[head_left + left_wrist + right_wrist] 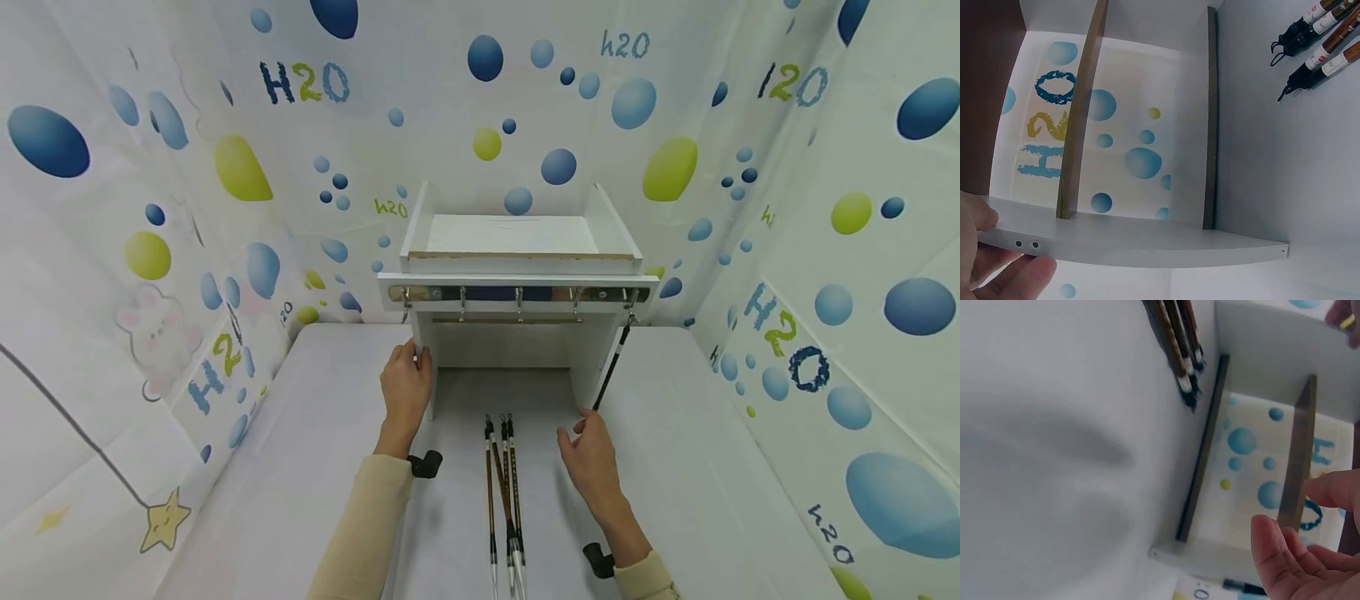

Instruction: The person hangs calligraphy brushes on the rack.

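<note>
A white shelf stands on the table with a row of metal hooks along its front. My left hand grips the shelf's left side panel, fingertips and thumb on its edge. From the rightmost hook hangs a dark brush. My right hand is at that brush's lower end, thumb and fingers apart; whether they touch is unclear. In the right wrist view part of the brush shows behind my right hand. The other hooks carry nothing.
Several brushes lie on the white table between my forearms, loops toward the shelf, two of them crossing. A patterned curtain surrounds the table at the back and sides. A star ornament is at the left.
</note>
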Demonstrator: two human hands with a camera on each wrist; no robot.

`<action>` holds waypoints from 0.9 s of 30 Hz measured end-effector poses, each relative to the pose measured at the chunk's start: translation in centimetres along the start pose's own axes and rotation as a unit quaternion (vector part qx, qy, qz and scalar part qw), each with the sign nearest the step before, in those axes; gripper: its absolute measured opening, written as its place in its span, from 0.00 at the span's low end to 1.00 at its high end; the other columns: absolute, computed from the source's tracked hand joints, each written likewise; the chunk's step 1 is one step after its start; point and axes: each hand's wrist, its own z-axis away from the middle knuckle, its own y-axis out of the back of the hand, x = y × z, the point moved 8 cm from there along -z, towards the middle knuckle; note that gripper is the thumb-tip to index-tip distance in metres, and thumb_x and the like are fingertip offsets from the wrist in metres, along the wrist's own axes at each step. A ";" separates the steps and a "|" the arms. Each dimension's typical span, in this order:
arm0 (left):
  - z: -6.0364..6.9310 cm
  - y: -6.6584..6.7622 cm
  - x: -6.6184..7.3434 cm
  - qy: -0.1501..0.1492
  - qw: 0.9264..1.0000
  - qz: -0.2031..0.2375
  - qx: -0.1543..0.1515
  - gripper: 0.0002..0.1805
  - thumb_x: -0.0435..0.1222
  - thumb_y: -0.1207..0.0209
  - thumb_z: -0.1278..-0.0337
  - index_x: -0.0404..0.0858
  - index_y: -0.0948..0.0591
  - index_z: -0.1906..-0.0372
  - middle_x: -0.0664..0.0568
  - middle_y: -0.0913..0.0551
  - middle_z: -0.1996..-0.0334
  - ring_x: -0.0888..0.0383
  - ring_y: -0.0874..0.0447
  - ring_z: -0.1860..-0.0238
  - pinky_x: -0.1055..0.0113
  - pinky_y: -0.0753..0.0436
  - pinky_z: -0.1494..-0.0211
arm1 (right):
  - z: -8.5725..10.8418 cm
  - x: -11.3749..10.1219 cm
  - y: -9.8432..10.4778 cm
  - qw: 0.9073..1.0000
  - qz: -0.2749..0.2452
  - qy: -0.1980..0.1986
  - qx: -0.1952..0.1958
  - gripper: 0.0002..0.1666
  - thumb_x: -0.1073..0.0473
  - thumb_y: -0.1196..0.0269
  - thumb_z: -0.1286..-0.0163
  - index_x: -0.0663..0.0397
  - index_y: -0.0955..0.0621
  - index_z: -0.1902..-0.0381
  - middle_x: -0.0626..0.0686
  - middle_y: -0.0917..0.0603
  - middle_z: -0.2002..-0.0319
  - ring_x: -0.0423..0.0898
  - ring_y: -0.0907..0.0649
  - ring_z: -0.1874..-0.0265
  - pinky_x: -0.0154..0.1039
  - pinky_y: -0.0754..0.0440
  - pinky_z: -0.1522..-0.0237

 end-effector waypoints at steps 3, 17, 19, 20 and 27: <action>0.2 -0.1 -0.1 0.001 1.000 0.000 -0.002 0.11 0.31 0.40 0.34 0.25 0.17 0.54 0.35 0.17 0.68 0.43 0.14 0.70 0.50 0.16 0.69 | 1.3 0.0 -1.4 1.000 -0.003 -0.009 -0.029 0.36 0.60 0.33 0.34 0.72 0.32 0.34 0.60 0.18 0.63 0.42 0.22 0.75 0.32 0.27 0.77; 0.0 0.0 0.0 -0.009 1.000 0.001 0.001 0.11 0.31 0.41 0.34 0.24 0.17 0.56 0.35 0.18 0.69 0.42 0.13 0.70 0.49 0.15 0.70 | 4.9 -0.2 -7.3 0.990 0.007 -0.015 -0.143 0.26 0.62 0.32 0.37 0.75 0.23 0.45 0.51 0.21 0.75 0.39 0.27 0.79 0.32 0.29 0.77; 0.1 0.0 0.1 -0.012 1.000 0.000 0.003 0.11 0.31 0.40 0.34 0.24 0.17 0.56 0.35 0.18 0.69 0.42 0.13 0.70 0.49 0.15 0.70 | 5.2 0.0 -7.9 0.987 0.003 -0.015 -0.157 0.23 0.63 0.32 0.37 0.74 0.22 0.49 0.50 0.21 0.76 0.39 0.26 0.79 0.31 0.28 0.78; 0.1 0.0 0.1 -0.012 1.000 0.000 0.004 0.11 0.31 0.40 0.34 0.24 0.17 0.56 0.35 0.18 0.69 0.42 0.13 0.70 0.49 0.15 0.70 | 5.3 0.0 -8.2 0.986 -0.002 -0.014 -0.164 0.22 0.63 0.32 0.37 0.74 0.21 0.50 0.50 0.21 0.77 0.39 0.26 0.80 0.31 0.28 0.79; 0.0 0.0 0.0 -0.007 1.000 0.002 0.000 0.13 0.31 0.41 0.34 0.24 0.18 0.53 0.34 0.18 0.68 0.42 0.13 0.70 0.49 0.15 0.70 | 5.9 0.1 -9.5 0.980 0.000 0.001 -0.199 0.17 0.63 0.34 0.36 0.73 0.20 0.56 0.49 0.21 0.78 0.37 0.27 0.81 0.30 0.29 0.81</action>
